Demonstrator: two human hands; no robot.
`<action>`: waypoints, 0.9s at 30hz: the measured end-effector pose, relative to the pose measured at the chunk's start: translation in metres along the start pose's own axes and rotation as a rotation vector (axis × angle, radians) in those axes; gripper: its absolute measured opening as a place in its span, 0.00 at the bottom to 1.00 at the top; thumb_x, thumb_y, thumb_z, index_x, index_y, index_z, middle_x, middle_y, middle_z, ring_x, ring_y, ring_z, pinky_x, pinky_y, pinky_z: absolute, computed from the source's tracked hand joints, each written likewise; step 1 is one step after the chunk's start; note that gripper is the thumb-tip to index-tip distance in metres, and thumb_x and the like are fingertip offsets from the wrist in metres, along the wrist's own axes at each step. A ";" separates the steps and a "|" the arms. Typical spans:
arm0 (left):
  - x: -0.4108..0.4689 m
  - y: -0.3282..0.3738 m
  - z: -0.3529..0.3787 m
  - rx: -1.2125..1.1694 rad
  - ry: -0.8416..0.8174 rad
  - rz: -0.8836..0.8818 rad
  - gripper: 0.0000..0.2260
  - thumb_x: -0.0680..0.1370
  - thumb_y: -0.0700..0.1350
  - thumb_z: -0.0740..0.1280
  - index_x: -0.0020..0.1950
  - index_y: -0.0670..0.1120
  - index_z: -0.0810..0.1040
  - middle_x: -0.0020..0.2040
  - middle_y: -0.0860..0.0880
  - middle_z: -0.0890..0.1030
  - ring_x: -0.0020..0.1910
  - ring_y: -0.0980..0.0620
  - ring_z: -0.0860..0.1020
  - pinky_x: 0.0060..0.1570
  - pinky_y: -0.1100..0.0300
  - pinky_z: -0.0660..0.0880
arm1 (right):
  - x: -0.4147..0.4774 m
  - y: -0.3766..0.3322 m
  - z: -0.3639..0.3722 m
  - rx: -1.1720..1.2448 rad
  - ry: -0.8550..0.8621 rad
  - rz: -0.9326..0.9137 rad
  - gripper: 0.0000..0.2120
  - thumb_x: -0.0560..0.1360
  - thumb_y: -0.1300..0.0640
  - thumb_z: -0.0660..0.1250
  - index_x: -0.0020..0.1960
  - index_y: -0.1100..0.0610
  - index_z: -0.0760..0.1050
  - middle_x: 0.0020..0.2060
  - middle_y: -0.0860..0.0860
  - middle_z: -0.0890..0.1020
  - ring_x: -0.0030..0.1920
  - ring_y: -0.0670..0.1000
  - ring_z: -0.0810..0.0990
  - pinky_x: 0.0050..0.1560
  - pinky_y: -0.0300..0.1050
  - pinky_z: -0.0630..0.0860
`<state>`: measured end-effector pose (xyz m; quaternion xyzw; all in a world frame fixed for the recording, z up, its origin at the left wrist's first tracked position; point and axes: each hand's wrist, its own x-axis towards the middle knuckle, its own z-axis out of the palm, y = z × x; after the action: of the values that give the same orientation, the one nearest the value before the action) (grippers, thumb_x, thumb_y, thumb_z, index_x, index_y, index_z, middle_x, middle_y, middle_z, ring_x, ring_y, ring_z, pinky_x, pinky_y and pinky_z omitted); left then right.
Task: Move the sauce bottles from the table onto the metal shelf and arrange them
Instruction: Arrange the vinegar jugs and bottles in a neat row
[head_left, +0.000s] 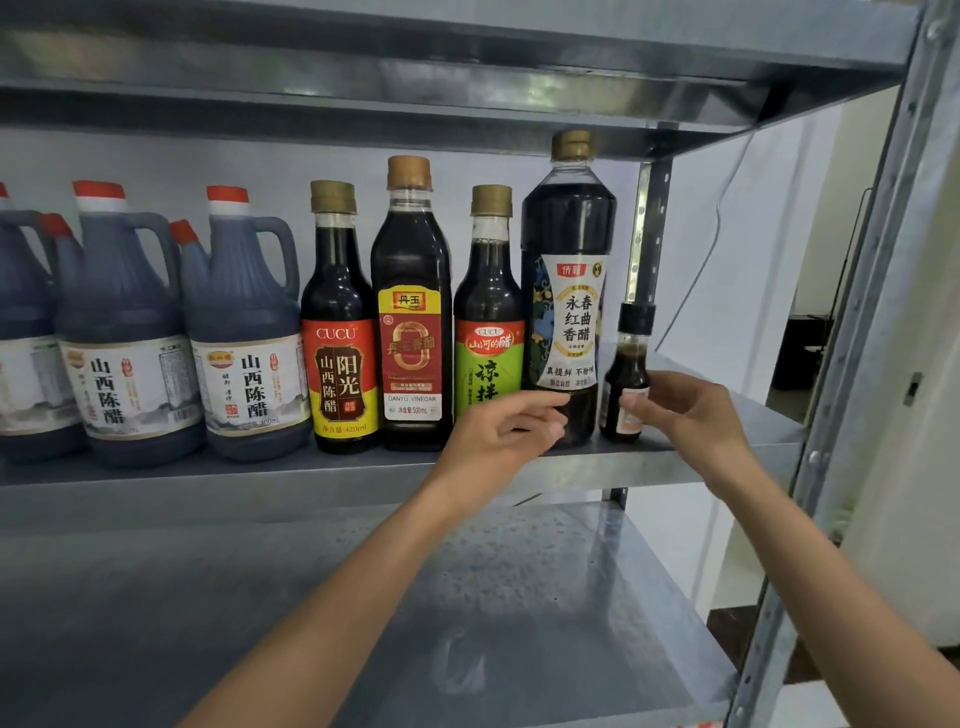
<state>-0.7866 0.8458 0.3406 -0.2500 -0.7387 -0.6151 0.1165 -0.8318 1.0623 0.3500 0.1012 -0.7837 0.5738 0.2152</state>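
A row of dark sauce bottles stands on the metal shelf (260, 475). From the left come several blue jugs (244, 322) with red caps, a red-and-yellow labelled bottle (340, 332), a red-labelled vinegar bottle (413, 312), a green-labelled bottle (488, 312), a tall bottle (569, 270) and a small black-capped bottle (626, 374). My right hand (691, 421) grips the small bottle, thumb on its label, fingers behind it. My left hand (498, 431) is in front of the green-labelled bottle, its loosely curled fingertips touching the tall bottle's lower left side.
An upper shelf board (415, 88) hangs just above the tall bottle's cap. A lower shelf board (519, 597) lies under my arms. A perforated steel upright (852, 364) stands at the right, with bare shelf between it and the small bottle.
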 end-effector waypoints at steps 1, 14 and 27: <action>0.001 0.001 -0.003 -0.018 -0.020 -0.012 0.12 0.77 0.39 0.67 0.60 0.46 0.79 0.52 0.47 0.83 0.52 0.53 0.81 0.55 0.63 0.76 | 0.002 0.001 0.002 0.001 -0.009 0.005 0.18 0.69 0.56 0.74 0.58 0.60 0.79 0.50 0.54 0.84 0.51 0.51 0.82 0.57 0.46 0.76; 0.001 0.005 -0.054 -0.335 -0.321 -0.157 0.27 0.79 0.55 0.52 0.68 0.37 0.70 0.65 0.40 0.76 0.66 0.44 0.74 0.67 0.49 0.69 | -0.018 0.002 0.012 0.107 0.341 -0.441 0.13 0.75 0.49 0.66 0.56 0.53 0.76 0.51 0.54 0.80 0.52 0.53 0.79 0.56 0.51 0.77; 0.016 -0.001 -0.091 -0.413 -0.709 -0.194 0.37 0.76 0.64 0.56 0.75 0.38 0.58 0.76 0.41 0.60 0.76 0.45 0.57 0.75 0.51 0.54 | 0.008 -0.018 0.023 0.554 -0.986 0.075 0.38 0.72 0.31 0.56 0.64 0.63 0.75 0.63 0.63 0.76 0.66 0.60 0.73 0.64 0.49 0.72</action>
<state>-0.8134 0.7618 0.3668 -0.3937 -0.6144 -0.6342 -0.2558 -0.8365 1.0351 0.3634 0.3819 -0.6148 0.6501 -0.2313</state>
